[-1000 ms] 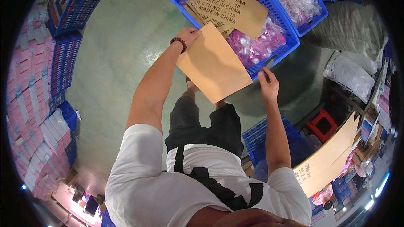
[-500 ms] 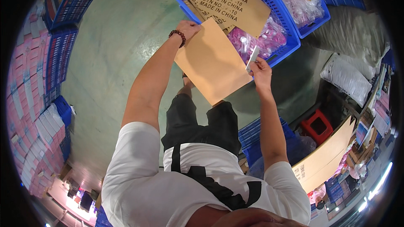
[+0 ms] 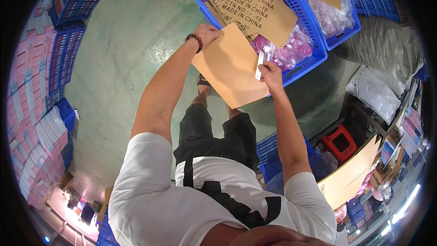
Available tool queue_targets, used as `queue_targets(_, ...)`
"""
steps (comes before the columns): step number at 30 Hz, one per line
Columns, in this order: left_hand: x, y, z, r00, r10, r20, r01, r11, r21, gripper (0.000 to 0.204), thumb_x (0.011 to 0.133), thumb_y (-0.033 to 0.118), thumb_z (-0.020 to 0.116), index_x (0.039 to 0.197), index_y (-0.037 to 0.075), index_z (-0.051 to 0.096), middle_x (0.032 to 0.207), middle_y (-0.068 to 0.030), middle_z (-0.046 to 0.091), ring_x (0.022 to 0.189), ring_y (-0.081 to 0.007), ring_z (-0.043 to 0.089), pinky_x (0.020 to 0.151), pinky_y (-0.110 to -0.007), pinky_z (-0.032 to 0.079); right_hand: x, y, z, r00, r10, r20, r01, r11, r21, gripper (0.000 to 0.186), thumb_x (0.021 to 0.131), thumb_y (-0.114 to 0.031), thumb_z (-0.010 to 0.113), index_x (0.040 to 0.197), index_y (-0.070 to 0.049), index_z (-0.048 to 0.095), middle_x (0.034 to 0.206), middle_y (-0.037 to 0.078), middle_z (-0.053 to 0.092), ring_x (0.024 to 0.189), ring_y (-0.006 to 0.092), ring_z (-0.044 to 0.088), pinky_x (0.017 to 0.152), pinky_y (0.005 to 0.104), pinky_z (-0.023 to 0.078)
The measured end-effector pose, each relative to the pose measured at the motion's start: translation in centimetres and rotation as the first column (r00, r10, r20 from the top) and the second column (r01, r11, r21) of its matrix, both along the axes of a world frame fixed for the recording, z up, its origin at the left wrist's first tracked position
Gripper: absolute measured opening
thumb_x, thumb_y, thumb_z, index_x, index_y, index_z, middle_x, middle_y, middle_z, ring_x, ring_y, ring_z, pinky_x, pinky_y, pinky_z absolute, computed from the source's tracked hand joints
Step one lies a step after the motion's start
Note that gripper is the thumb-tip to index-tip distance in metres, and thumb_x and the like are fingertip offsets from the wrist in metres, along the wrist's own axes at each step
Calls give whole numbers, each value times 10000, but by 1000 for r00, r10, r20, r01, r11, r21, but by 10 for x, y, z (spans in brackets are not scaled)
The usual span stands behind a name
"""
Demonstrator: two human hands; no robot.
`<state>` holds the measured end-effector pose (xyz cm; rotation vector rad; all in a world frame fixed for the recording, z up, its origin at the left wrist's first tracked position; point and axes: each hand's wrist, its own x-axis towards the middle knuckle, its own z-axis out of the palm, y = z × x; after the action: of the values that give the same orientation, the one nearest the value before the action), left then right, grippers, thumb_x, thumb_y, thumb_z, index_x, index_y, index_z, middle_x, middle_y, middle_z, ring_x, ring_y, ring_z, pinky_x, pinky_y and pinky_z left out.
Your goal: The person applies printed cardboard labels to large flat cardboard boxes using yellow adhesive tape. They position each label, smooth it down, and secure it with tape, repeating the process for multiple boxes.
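— Since a second ago, what has shifted?

— Both arms have swung left across the frame, and the flat tan cardboard sheet has gone with them; it now hangs over the near-left corner of the blue slatted plastic crate rather than across its middle. The right hand, which a second ago gripped the sheet's right edge with nothing else showing, now holds a small white oblong object upright against the sheet's face.

— How do the hands stand?

— The left hand, with a dark red bead bracelet at the wrist, is closed over the sheet's upper-left corner. The right hand's fingers are curled around the white object; whether they also pinch the cardboard I cannot tell from this angle.

— Where is the sheet?

— Held in the air, tilted, above the green concrete floor and the person's black shorts, its right part overlapping the crate's rim.

— And what lies about?

— Inside the crate, a brown printed cardboard panel rests on clear bags of pink items. A second blue crate sits just beyond, also with a cardboard piece on bagged goods. Stacked pink boxes line the left wall; a small red plastic stool stands at the right, near a leaning cardboard board.
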<state>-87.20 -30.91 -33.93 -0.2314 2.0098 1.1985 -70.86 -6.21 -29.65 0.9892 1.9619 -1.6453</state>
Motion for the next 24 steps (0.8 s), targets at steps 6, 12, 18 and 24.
queue_targets(6, 0, -1, 9, 1000, -9, -8, 9, 1000, 6, 306, 750, 262, 676, 905, -1, 682, 828, -73, 668, 729, -153, 619, 673, -295, 491, -3, -3, -4, 996, -89, -6, 88, 996, -25, 241, 791, -153, 629, 953, 25, 641, 691, 30, 590, 555, 85, 531, 481, 242, 448)
queue_targets(12, -2, 1, 16, 996, 32, 78, -36, 998, 43, 332, 752, 277, 678, 953, 13, 677, 891, -77, 674, 774, -170, 636, 714, -302, 501, -6, 3, -1, 988, -150, -41, 151, 988, 34, 270, 858, -226, 613, 976, 17, 626, 710, 26, 600, 544, 80, 542, 467, 229, 462)
queue_targets(18, 0, 2, 19, 999, 47, -3, -47, 999, -17, 304, 718, 272, 682, 879, 15, 705, 835, -107, 685, 731, -194, 645, 698, -317, 505, -15, 8, 5, 991, -90, -96, 90, 996, -7, 261, 866, -216, 618, 1003, 6, 628, 745, 17, 614, 577, 73, 548, 474, 218, 464)
queue_targets(24, 1, 3, 18, 997, 72, -1, -72, 997, -14, 328, 690, 280, 675, 887, 19, 709, 841, -120, 688, 739, -207, 652, 709, -316, 510, -22, -2, 9, 992, -76, -96, 68, 995, -79, 258, 843, -152, 615, 1039, 15, 628, 801, 35, 624, 663, 89, 581, 518, 234, 483)
